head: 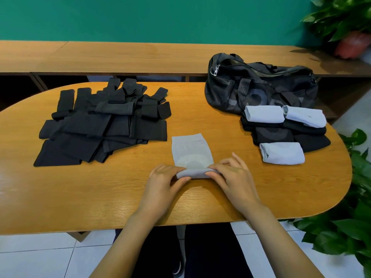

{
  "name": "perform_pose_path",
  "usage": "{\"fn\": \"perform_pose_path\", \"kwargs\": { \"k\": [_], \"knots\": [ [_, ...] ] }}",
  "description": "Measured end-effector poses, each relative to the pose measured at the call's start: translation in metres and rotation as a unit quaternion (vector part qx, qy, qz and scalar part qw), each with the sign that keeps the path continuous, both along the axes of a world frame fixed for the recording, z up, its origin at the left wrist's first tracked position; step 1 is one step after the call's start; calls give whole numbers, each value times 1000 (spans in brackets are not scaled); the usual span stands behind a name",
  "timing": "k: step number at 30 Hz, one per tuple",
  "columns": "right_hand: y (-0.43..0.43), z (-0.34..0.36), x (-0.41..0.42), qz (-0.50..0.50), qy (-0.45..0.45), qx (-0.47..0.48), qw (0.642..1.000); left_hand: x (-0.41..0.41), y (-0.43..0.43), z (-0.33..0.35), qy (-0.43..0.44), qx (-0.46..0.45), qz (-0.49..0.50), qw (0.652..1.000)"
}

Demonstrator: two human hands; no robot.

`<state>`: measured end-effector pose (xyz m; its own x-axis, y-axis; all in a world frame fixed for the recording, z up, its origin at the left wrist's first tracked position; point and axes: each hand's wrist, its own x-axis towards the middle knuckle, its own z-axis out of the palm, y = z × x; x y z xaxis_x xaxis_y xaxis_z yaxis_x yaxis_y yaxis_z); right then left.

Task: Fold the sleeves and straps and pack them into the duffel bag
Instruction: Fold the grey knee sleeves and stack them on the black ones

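Observation:
A light grey sleeve [190,149] lies flat in the middle of the wooden table [100,193], its near end rolled up. My left hand [162,183] pinches the roll's left end and my right hand [232,177] pinches its right end. A pile of unfolded black sleeves and straps [104,121] spreads over the table's left side. At the right, folded black pieces [281,135] are stacked with three rolled grey sleeves [282,153] on and beside them. The black duffel bag [257,85] sits behind that stack at the far right.
A second wooden table [140,57] runs along the green wall behind. Potted plants stand at the far right [345,23] and beside the table's right end [351,217]. White floor tiles [40,257] show below the near edge.

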<state>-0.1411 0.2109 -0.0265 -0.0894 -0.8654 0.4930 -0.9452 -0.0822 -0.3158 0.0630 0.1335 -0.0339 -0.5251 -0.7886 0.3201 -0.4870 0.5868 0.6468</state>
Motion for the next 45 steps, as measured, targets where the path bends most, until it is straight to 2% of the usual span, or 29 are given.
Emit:
{"fn": "perform_pose_path", "kwargs": {
  "k": [6,10,14,20,25,28,31,34,36,39,42,45],
  "knots": [
    [1,3,-1,4,-77,31,997,-2,0,2,24,17,66,997],
    [-3,4,1,-30,-129,53,990,-4,1,5,23,24,129,991],
    [-10,2,4,-51,-147,61,986,-6,0,6,50,50,162,984],
    [-23,2,9,-82,-172,87,978,-11,-6,7,2,53,187,981],
    [-30,5,11,-117,-147,121,975,-12,-6,9,-64,36,200,977],
    [-34,7,10,-122,-133,137,974,-8,-4,7,-27,-20,163,986],
    [-34,7,10,-132,-113,139,975,-5,-3,1,-46,-70,45,995],
    [-28,0,11,-111,-44,66,991,-4,-5,-3,-117,-8,-38,992],
    [-22,-2,13,-49,7,45,998,-2,-6,-7,-140,13,-45,989],
    [-15,-7,12,64,87,107,988,-2,-8,-9,-136,9,-41,990],
    [-10,-11,7,90,67,170,979,-1,-10,-10,-121,-4,-42,992],
    [-8,-10,5,89,53,169,980,1,-12,-12,-84,-10,-39,996]
  ]
}}
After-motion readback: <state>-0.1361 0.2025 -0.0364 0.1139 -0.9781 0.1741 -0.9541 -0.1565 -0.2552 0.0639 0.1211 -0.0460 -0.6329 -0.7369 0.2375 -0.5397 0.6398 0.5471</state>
